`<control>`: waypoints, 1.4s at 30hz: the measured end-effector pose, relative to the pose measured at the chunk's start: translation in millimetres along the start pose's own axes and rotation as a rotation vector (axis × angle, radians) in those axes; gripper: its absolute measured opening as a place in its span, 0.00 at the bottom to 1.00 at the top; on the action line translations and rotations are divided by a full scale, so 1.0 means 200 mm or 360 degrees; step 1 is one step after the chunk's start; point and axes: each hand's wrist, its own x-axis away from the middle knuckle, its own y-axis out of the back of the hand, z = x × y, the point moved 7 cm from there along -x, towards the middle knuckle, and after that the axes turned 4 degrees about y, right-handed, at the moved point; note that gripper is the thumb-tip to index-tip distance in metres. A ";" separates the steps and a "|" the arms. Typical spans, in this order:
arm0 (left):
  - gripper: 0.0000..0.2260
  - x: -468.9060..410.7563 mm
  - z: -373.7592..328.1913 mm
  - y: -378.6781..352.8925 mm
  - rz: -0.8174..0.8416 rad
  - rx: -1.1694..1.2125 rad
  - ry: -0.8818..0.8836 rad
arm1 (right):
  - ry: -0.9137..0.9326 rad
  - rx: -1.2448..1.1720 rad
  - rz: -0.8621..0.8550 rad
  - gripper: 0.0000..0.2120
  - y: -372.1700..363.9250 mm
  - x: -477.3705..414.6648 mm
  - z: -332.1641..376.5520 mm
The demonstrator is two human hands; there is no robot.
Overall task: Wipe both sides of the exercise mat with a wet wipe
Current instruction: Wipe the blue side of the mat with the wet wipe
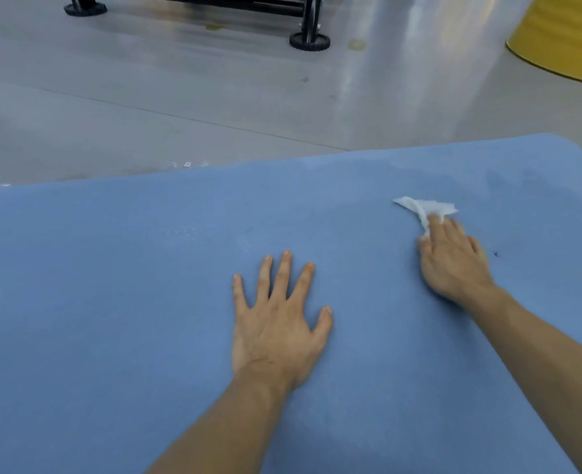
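The blue exercise mat point(111, 302) lies flat on the floor and fills the lower part of the head view. My left hand point(279, 319) rests palm down on it near the middle, fingers spread, holding nothing. Further right, my right hand point(453, 261) presses a crumpled white wet wipe point(422, 206) onto the mat, and the wipe sticks out beyond the fingertips. Darker damp patches show on the mat beyond the wipe, toward the far right corner.
Grey glossy floor point(180, 97) stretches beyond the mat's far edge. A black metal frame with round feet point(310, 41) stands at the top centre. A yellow curved object point(566, 32) sits at the top right.
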 end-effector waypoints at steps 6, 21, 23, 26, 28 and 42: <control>0.32 0.01 0.00 0.00 -0.0009 0.0016 -0.0007 | -0.0313 -0.0095 -0.0122 0.37 0.05 0.05 -0.15; 0.32 0.00 0.00 0.00 0.0023 -0.0011 0.0011 | 0.0717 0.0004 0.0186 0.34 -0.02 0.31 0.38; 0.32 0.00 0.00 0.00 0.0038 -0.0016 0.0011 | 0.0438 -0.0026 0.0165 0.31 0.00 0.25 0.15; 0.32 0.01 0.00 0.01 0.0036 -0.0015 0.0008 | 0.0055 0.0029 0.0105 0.33 0.05 0.22 -0.18; 0.32 0.01 0.00 0.01 0.0034 -0.0002 0.0009 | -0.0151 0.0028 0.0023 0.33 0.08 0.23 -0.34; 0.32 0.00 -0.01 0.01 0.0030 -0.0013 0.0016 | 0.0905 -0.0239 0.0349 0.34 -0.02 0.47 0.51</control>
